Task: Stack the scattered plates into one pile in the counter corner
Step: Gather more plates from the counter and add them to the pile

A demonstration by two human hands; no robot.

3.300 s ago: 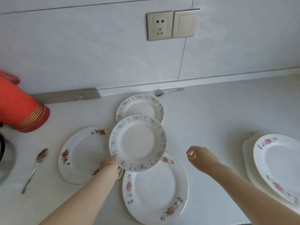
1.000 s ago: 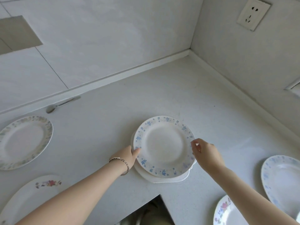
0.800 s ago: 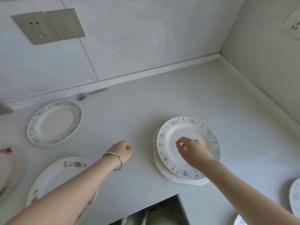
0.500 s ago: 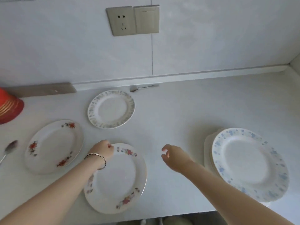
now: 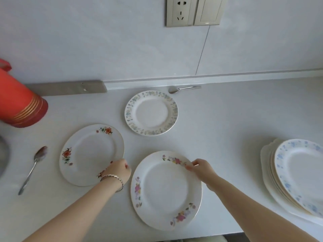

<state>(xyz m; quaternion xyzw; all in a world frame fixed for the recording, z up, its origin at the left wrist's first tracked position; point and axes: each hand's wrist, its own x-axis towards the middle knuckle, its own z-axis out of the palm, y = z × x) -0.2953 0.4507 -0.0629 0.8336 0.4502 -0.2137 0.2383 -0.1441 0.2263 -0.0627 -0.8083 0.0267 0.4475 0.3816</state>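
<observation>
The pink-flowered plate [image 5: 166, 191] lies flat at the counter's [image 5: 218, 128] front edge, its far rim pinched by the right hand [image 5: 202, 170]. The left hand [image 5: 118, 171], fingers curled, sits at the red-flowered plate's [image 5: 90, 154] near rim; whether it grips cannot be told. The green-rimmed plate [image 5: 151, 113] lies behind, and the pile [image 5: 272, 172] stands far right.

Near plate [image 5: 166, 191]: white, pink-purple flower sprays, thin gold rim. Left plate [image 5: 90, 154]: white, red-orange flowers. Far plate [image 5: 151, 113]: white, green-blue floral band round rim. Pile's top plate [image 5: 300, 173]: white, blue flowers. Flask [image 5: 21, 103]: red, gold bands. Worktop [image 5: 218, 128]: pale grey.
</observation>
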